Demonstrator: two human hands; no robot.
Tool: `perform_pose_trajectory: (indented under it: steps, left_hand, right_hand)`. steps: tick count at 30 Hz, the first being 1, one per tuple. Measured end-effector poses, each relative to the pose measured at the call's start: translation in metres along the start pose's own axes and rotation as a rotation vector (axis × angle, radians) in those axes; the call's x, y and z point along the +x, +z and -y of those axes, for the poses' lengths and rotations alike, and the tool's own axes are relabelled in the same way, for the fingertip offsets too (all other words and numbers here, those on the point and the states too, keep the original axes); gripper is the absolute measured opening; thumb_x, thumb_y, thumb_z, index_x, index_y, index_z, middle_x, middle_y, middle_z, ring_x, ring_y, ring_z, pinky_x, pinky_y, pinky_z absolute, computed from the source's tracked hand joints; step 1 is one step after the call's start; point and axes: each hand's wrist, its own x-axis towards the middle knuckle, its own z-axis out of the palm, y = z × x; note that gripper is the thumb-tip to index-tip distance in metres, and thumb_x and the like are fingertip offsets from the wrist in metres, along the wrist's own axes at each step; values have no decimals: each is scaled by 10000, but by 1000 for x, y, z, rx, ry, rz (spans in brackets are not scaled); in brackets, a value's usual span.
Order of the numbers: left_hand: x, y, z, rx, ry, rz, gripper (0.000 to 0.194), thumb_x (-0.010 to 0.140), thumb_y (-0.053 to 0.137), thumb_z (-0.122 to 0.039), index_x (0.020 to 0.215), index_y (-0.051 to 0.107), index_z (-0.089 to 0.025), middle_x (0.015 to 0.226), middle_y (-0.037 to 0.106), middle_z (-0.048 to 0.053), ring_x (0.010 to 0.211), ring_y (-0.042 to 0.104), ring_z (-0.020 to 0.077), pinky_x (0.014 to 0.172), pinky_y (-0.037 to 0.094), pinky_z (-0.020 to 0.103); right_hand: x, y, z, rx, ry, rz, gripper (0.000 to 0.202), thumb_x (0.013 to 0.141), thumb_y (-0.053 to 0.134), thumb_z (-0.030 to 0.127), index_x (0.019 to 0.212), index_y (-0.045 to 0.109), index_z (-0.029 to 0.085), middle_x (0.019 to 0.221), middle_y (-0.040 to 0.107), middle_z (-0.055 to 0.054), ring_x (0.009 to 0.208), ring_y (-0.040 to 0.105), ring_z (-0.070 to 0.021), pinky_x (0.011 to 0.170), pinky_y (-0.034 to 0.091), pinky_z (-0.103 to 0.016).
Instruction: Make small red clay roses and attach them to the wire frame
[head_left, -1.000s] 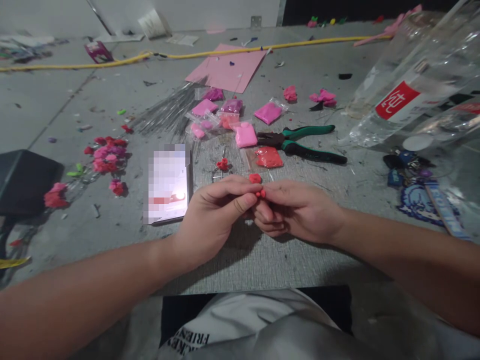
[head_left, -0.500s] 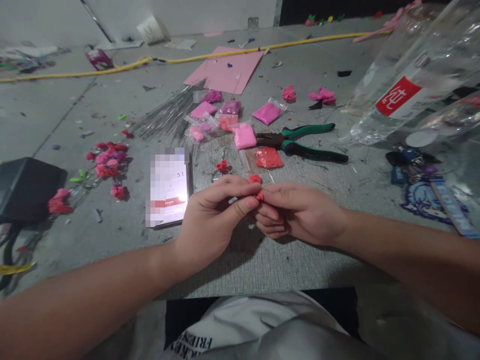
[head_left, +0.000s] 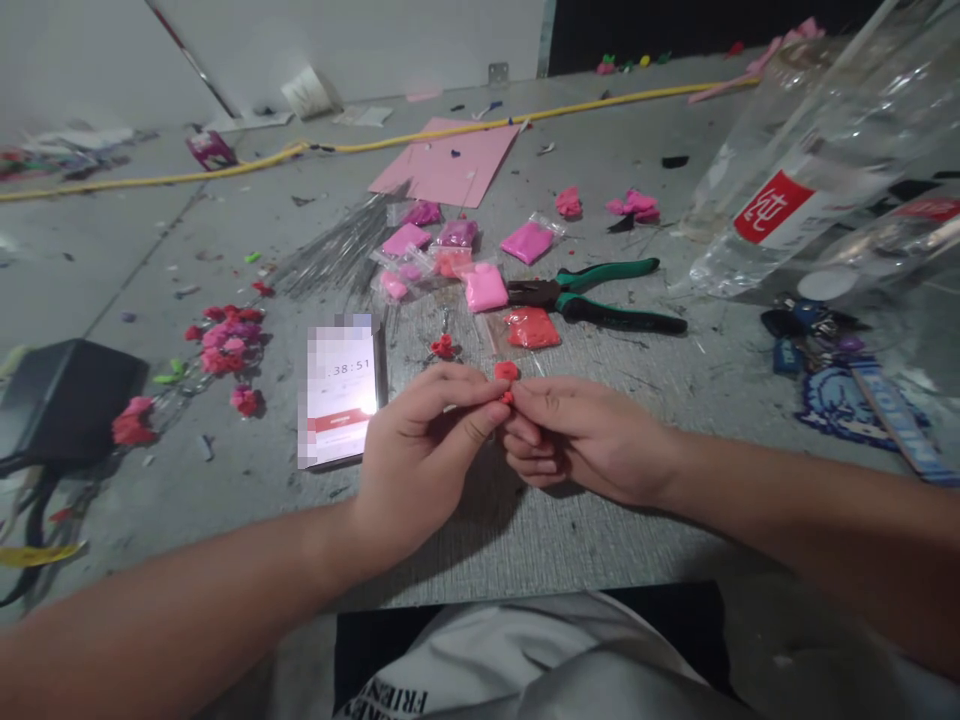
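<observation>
L hand [head_left: 427,450] & R hand [head_left: 592,440] still pinching sm. red pc [head_left: 508,399] btwn nearly closed fingertips, nr red lump [head_left: 506,371]; grip basically unchanged vs 0.5s ago, so prob. same fiddly step.

We see a small, bright red piece [head_left: 507,398], mostly hidden, pinched in the fingertips of left hand [head_left: 424,450] and right hand [head_left: 600,430]. A rounder red lump [head_left: 507,371] shows just beyond; we can't tell whether they join.
</observation>
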Motion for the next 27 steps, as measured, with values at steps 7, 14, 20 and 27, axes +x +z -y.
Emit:
perform_pose_trajectory:
  steps: [7,14,20,27]
  left_hand:
    - [3,0,1,-47,-27,20,154,944,725,-153,990,792,-283,937,723,-6,917,663,121,871,529,279]
    - [3,2,3,-111,-95,7,135,936,739,-181,974,794,-298,948,717,3,915,666,143,885,528,328]
    - [3,0,3,-154,-110,-11,120,892,791,-192,941,805,-300,936,722,7,904,674,150,863,539,323]
    - [5,1,2,-114,-113,5,158,892,789,-202,979,842,-323,959,754,16,900,697,162,863,555,341]
  right_hand:
    - [1,-2,-2,-34,-18,19,438,1041,519,459,714,537,168,591,405,57,505,334,-80,501,260,-224]
    - [1,-3,-6,-119,-20,31,482,1020,534,563,736,546,173,582,416,63,493,356,-79,500,256,-238]
    - [2,-3,-9,-150,-23,44,514,1017,519,611,741,532,177,583,416,66,487,358,-74,486,247,-238]
    - [2,-2,-10,-197,-33,20,520,1036,471,618,743,505,189,570,392,74,482,327,-77,465,246,-231]
